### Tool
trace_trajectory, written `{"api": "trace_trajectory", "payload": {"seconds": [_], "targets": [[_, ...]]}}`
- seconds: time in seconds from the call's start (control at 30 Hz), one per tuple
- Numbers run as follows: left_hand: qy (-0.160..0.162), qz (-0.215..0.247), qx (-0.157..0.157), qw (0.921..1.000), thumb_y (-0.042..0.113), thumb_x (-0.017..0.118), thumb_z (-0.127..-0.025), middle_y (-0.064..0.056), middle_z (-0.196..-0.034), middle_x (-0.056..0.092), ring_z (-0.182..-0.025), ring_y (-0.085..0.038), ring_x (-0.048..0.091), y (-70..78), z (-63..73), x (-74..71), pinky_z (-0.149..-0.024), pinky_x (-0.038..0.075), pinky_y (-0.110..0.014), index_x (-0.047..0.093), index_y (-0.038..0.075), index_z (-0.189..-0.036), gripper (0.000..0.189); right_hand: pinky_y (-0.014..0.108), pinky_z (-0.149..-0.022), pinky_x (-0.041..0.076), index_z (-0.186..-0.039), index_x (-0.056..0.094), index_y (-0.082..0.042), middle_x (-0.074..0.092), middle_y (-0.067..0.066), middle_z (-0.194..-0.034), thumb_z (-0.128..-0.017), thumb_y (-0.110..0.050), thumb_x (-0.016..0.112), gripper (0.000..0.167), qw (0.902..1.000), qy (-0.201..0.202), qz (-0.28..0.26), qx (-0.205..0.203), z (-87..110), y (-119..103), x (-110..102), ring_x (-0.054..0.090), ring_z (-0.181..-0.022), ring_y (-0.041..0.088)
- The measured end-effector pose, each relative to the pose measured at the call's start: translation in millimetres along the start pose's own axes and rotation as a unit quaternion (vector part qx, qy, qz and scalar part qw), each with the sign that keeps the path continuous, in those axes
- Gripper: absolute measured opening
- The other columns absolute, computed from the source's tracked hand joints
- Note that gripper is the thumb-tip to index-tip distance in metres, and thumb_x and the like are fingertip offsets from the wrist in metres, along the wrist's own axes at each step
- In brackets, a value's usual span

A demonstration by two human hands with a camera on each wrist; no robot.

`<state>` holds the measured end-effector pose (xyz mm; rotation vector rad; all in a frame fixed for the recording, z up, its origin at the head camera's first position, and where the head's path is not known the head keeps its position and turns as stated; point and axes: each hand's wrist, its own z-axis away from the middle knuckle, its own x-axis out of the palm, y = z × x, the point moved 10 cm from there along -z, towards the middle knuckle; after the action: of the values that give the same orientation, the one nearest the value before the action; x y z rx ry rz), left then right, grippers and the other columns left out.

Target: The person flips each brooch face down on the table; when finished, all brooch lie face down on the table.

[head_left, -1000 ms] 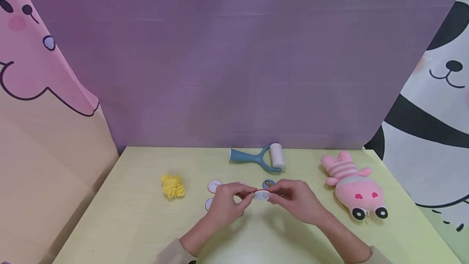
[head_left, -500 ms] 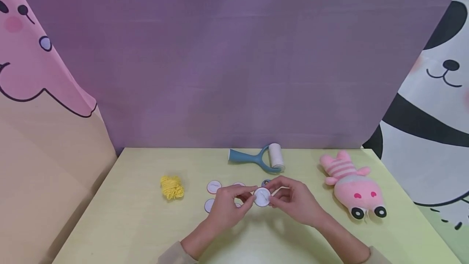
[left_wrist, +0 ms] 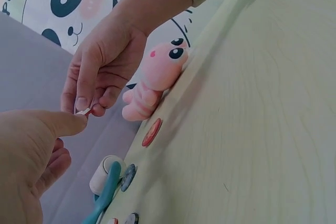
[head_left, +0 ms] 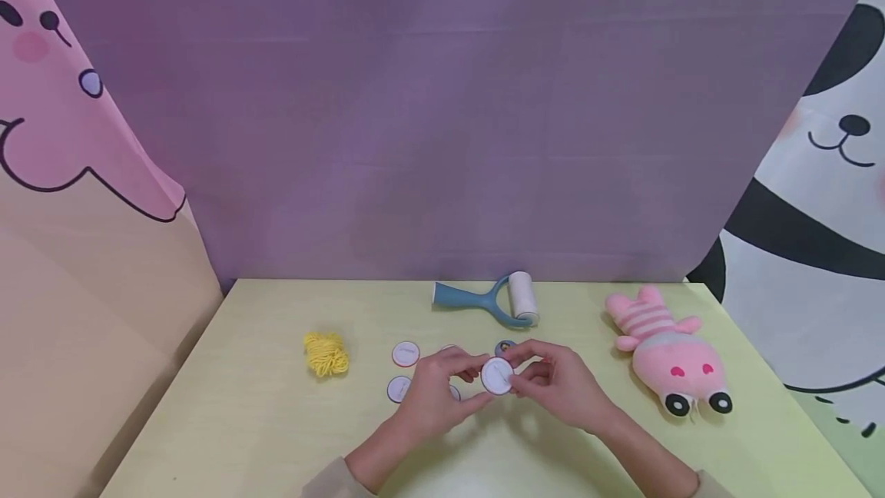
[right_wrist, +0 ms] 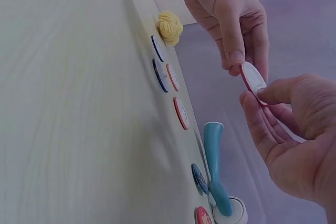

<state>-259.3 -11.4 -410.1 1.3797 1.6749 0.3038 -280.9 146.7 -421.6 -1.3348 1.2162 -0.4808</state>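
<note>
The button badge (head_left: 497, 376) is in the air above the surface (head_left: 242, 436), its white back toward the head camera. The right hand (head_left: 563, 390) grips its edge between thumb and forefinger; the left hand (head_left: 435, 394) pinches the opposite edge. The step looks like turning or checking the badge. Setting it among the white-backed badges (head_left: 406, 353) would call for one grip to loosen while the other lowers it flat.

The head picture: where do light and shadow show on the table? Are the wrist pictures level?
Head view: soft shadows on the table below the left hand and right hand, a pale bright patch at the bottom edge; left wrist view: table steeply slanted; right wrist view: slanted the opposite way.
</note>
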Motion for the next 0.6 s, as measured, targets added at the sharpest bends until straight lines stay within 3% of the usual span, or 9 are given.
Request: {"api": "trace_trajectory", "payload": {"seconds": [0.27,0.6], "targets": [[-0.009,-0.045,0.009,0.9989,0.011,0.096,-0.078,-0.005,-0.093,0.076,-0.083,-0.016,0.069,0.0,1.0,5.1,-0.08,0.06,-0.015,0.082,0.006,-0.117,0.042,0.03,-0.073,0.065,-0.123,0.071,0.001,0.075,0.023,-0.11,-0.094,-0.005,0.079,0.03,0.9997,-0.001,0.002,0.024,3.5,7,1,0.078,-0.08,0.019],[-0.062,-0.081,-0.035,0.9941,0.014,0.093,-0.081,-0.007,-0.092,0.075,-0.084,-0.007,0.064,-12.3,4.8,18.3,-0.08,0.062,-0.021,0.081,0.007,-0.118,0.039,0.026,-0.069,0.063,-0.121,0.074,-0.002,0.075,0.02,-0.111,-0.093,-0.006,0.08,0.029,0.9994,-0.004,0.026,0.023,8.7,15,4,0.078,-0.081,0.016]]}}
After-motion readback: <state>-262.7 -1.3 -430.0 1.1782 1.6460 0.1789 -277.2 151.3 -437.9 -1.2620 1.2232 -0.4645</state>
